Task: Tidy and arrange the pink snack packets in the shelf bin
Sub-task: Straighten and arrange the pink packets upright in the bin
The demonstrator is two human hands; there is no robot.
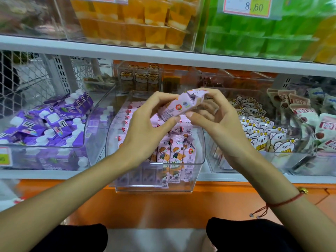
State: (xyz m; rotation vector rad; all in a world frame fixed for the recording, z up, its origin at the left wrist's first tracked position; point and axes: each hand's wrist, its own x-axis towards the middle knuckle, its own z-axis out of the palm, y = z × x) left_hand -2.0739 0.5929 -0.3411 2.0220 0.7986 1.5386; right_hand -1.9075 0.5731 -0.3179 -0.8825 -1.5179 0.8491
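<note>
A clear plastic shelf bin (200,157) in the middle of the shelf holds several pink snack packets (174,153), standing in rows, cartoon figures facing me. Above the bin both hands hold a small bundle of pink packets (179,106), tilted with its printed back toward me. My left hand (145,128) pinches the bundle's left end between thumb and fingers. My right hand (216,117) grips its right end, thumb beneath and fingers curled over the top. The bin's middle is hidden behind my hands.
Purple cartons with white caps (47,122) fill the bin at left. Koala-shaped packets (258,131) and red-and-white packets (307,113) lie in the bins at right. Orange cups (134,22) and green cups (254,33) stand on the shelf above, under a price tag (249,5).
</note>
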